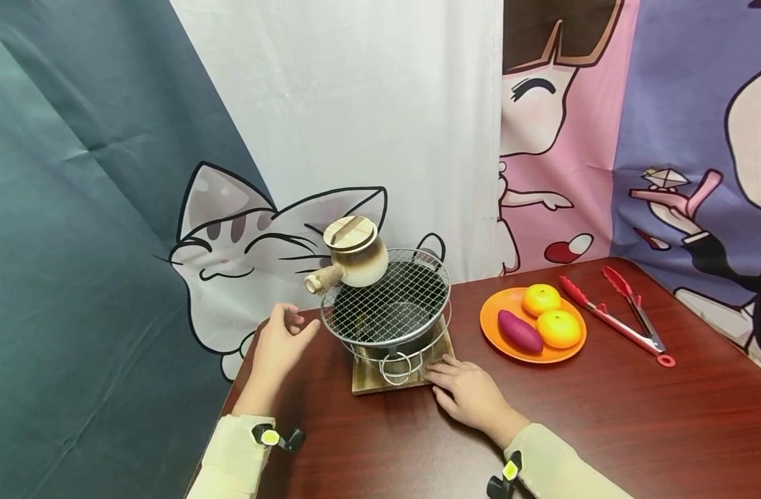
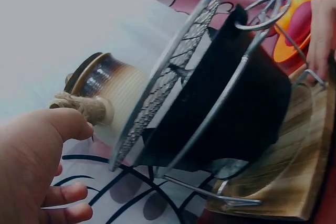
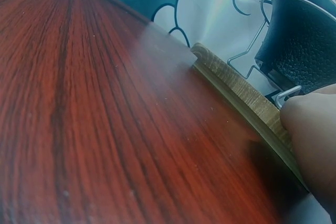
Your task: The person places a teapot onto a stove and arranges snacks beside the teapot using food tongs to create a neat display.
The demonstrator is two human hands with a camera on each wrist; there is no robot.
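Standing on the surface (image 1: 611,423) between left hand (image 1: 285,343) and right hand (image 1: 473,394), a grill stove (image 1: 393,305) bears the upright pot (image 1: 363,267). Apparent step: reaching for its handle (image 1: 326,278); gripping it seems called for next. The handle's long axis points toward the empty left hand. The right, fingers extended, touches the wooden board (image 1: 369,380).

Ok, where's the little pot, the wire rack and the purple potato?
Little pot (image 1: 363,267), head view: on its round belly.
Wire rack (image 1: 396,302), head view: on its mesh.
Purple potato (image 1: 520,332), head view: on its middle.
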